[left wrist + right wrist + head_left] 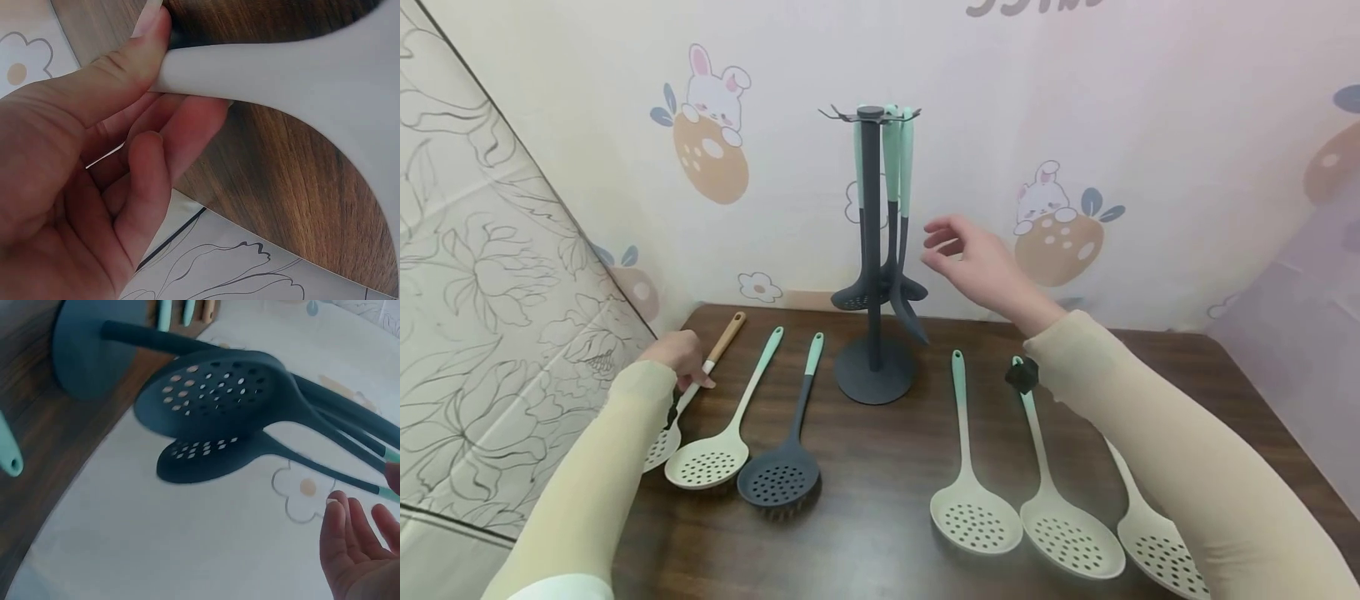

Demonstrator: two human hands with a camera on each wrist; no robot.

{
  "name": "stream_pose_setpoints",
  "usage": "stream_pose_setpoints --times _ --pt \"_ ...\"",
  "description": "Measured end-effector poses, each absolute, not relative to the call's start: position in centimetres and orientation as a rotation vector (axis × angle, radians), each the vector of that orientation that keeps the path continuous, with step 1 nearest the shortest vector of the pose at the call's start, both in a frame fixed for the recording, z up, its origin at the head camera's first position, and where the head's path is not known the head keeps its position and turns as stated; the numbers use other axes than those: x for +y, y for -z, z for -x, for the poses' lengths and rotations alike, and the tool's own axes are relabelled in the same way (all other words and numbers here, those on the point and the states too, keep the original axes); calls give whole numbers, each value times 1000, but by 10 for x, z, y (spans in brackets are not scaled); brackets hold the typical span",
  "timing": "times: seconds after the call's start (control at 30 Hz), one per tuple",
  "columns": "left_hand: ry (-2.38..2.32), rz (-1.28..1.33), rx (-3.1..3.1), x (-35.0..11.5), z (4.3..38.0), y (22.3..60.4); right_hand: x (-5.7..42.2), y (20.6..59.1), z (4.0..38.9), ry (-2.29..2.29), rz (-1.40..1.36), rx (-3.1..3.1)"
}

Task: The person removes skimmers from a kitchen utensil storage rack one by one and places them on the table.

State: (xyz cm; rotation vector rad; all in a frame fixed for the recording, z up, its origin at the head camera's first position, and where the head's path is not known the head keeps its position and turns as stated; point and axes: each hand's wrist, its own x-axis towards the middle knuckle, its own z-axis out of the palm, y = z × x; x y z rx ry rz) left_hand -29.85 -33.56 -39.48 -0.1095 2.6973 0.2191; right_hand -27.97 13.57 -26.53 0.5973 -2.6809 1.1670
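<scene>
At the far left of the head view, my left hand [679, 354] pinches the pale shaft of a skimmer with a wooden-ended handle [727, 335]. In the left wrist view, thumb and fingers close around that skimmer's smooth neck [215, 72]. My right hand [973, 260] is raised beside the black utensil stand [871, 250], its fingers loosely bent with nothing between them. Several dark utensils with mint handles [891, 158] hang from the stand. Two of these are perforated skimmers [209, 387] in the right wrist view, where my right hand [362, 550] is near their handles.
A white skimmer [707, 460] and a dark skimmer [778, 477] lie left of the stand. Three white skimmers lie to the right, including a nearer one [976, 515]; my right sleeve [1180, 450] partly covers the outermost. A patterned cloth [820, 50] hangs behind the wooden table [865, 500].
</scene>
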Motion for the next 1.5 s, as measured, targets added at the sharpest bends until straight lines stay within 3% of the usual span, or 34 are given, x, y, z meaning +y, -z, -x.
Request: stream_pose_setpoints --times 0.53,1.5 --pt "-244 143 2678 -335 300 394 107 260 287 -1550 -633 -2451" --pt "-277 153 2692 -336 298 396 121 263 287 -1857 -663 -2284"
